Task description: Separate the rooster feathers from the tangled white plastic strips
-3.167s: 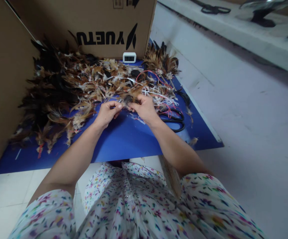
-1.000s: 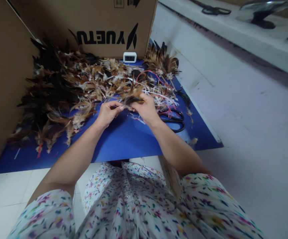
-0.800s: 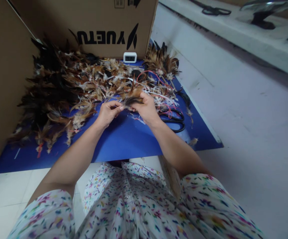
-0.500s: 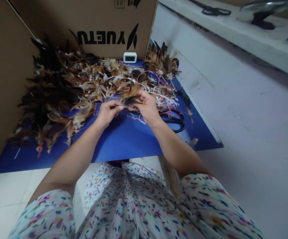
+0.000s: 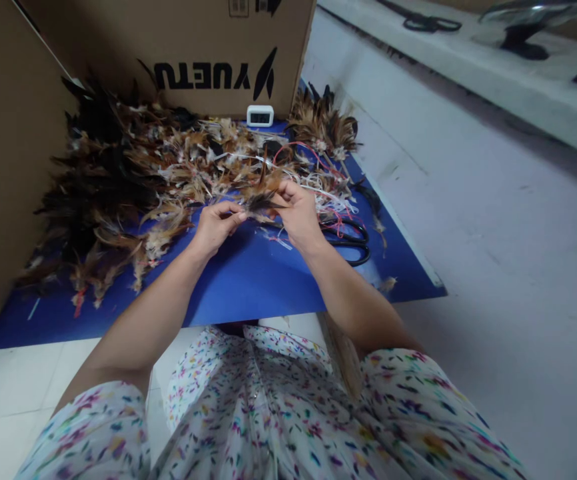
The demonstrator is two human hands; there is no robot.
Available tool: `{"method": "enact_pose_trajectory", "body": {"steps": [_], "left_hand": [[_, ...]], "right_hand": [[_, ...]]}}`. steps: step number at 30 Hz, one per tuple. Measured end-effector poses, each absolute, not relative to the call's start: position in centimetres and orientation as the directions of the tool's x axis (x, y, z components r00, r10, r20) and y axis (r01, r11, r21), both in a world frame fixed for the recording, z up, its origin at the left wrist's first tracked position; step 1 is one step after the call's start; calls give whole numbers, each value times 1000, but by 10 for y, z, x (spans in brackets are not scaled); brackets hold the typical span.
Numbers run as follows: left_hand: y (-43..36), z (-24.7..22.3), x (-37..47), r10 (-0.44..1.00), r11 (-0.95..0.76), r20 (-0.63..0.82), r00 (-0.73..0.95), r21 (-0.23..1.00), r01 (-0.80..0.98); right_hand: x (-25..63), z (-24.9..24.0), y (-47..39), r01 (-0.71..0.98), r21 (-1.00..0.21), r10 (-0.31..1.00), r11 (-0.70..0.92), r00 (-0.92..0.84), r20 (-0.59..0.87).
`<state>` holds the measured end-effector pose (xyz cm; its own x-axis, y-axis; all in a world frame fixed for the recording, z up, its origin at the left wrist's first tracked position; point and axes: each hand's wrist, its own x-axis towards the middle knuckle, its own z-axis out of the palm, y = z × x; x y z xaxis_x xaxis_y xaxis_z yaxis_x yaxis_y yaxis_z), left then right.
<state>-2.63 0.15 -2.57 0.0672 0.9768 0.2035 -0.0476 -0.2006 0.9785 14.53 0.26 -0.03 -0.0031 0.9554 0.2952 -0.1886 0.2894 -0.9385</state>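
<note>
Here at the middle of the blue table, the left hand is pinching the base of a small feather bunch, thumb and forefinger closing together on it. The right hand is meeting the bunch from three o'clock, its fingers curling beside the brown and dark plumes; whether they are gripping, I cannot tell.

Reading the clock from that bunch, the big feather heap is sprawling from eight round to eleven o'clock, with a red-tied tuft lying out at eight. At twelve, a white digital clock is standing before the cardboard box, whose YUETU lettering is showing upside down. Between one and two, a fanned feather cluster is spreading. Over at three, white and red strings are tangling, and a dark loose feather is lying beyond them. Black scissor handles are poking out at four, partly hiding behind the right hand and wrist.
</note>
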Motion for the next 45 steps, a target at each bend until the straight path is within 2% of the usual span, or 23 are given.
{"method": "enact_pose_trajectory", "body": {"steps": [25, 38, 45], "left_hand": [[-1, -24, -26, 981, -191, 192, 36, 981, -37], [-5, -16, -25, 996, 26, 2, 87, 946, -324], [-5, -14, -24, 995, 65, -35, 95, 944, -325]], "right_hand": [[152, -12, 13, -161, -920, 932, 357, -10, 363], [150, -6, 4, -149, -949, 957, 279, -33, 287], [149, -4, 3, -182, -949, 962, 258, -42, 269]]}}
